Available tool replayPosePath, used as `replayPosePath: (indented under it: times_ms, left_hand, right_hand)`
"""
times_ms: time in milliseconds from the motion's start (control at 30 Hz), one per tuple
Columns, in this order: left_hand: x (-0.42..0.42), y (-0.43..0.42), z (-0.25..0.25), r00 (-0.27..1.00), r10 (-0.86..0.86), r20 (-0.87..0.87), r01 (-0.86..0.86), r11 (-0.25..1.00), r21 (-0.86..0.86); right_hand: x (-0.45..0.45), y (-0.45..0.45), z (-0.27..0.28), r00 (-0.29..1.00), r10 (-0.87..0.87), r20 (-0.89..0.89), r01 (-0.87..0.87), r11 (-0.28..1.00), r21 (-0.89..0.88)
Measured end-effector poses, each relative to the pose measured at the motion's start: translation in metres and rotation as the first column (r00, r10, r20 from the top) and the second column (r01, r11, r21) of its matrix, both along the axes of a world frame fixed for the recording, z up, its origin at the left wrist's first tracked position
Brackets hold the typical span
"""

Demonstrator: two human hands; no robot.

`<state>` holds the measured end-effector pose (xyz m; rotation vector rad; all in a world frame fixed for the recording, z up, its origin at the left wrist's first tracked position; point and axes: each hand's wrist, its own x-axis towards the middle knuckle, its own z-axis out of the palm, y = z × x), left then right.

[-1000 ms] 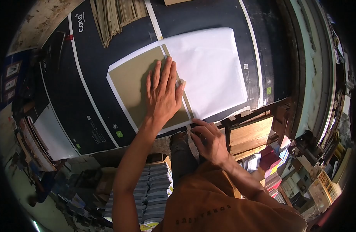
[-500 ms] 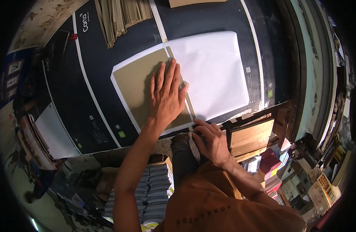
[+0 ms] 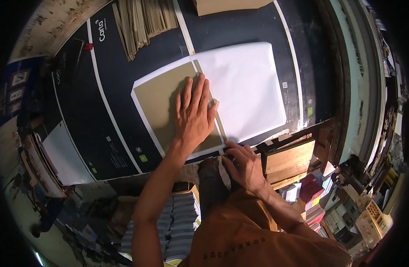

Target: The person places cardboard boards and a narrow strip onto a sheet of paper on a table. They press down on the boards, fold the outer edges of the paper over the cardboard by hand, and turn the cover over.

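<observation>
A large white sheet (image 3: 244,89) lies on the dark worktop (image 3: 231,29). On its left part rests a grey-brown board (image 3: 157,98), with a narrow board strip (image 3: 219,122) along the board's right edge. My left hand (image 3: 193,111) lies flat on the board, fingers extended toward the strip's upper part, its thumb at the strip. My right hand (image 3: 242,164) is at the near end of the strip, at the worktop's front edge, with thumb and fingers curled; its index fingertip touches the strip's end. Whether anything is between its fingers is too small to tell.
A bundle of thin board strips (image 3: 146,22) lies at the far left, near a brown board (image 3: 231,5) at the far edge. Below the worktop are stacked grey bundles (image 3: 177,222), a wooden panel (image 3: 289,160) and a yellowish crate (image 3: 373,220).
The view has shifted slightly, so the worktop and sheet appear a little lower and further right. Both hands keep nearly the same places on the board and strip.
</observation>
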<state>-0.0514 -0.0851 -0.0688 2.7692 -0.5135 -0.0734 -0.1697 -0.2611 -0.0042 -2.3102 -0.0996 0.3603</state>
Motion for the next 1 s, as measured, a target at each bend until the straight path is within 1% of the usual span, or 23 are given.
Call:
replayPosePath:
  times_ms: [167,200,333,567,933,1000]
  left_hand:
    - [0.000,0.001,0.001,1.000,-0.005,-0.005,0.004,1.000,-0.018]
    - [-0.001,0.001,0.000,1.000,0.002,-0.001,-0.002,1.000,0.006]
    - [-0.001,0.000,0.000,1.000,0.000,-0.018,0.001,1.000,0.013]
    - [-0.002,0.001,-0.003,1.000,-0.003,-0.003,0.003,0.999,-0.036]
    - [-0.002,0.000,0.003,1.000,-0.007,0.006,0.007,0.999,-0.037]
    - [-0.001,0.000,0.009,0.998,-0.023,-0.059,0.021,0.999,-0.045]
  right_hand:
    - [-0.002,0.001,0.001,1.000,-0.002,0.005,0.002,1.000,-0.017]
    - [-0.002,0.001,0.002,1.000,-0.006,0.008,0.006,1.000,-0.014]
    - [-0.003,0.001,0.002,1.000,-0.010,0.013,0.010,1.000,-0.012]
    - [-0.004,0.000,0.000,0.999,-0.006,0.041,0.006,1.000,0.002]
    - [-0.008,0.000,0.000,1.000,-0.013,0.023,0.013,1.000,0.007]
    - [-0.008,-0.002,-0.002,0.997,-0.015,0.077,0.013,1.000,0.020]
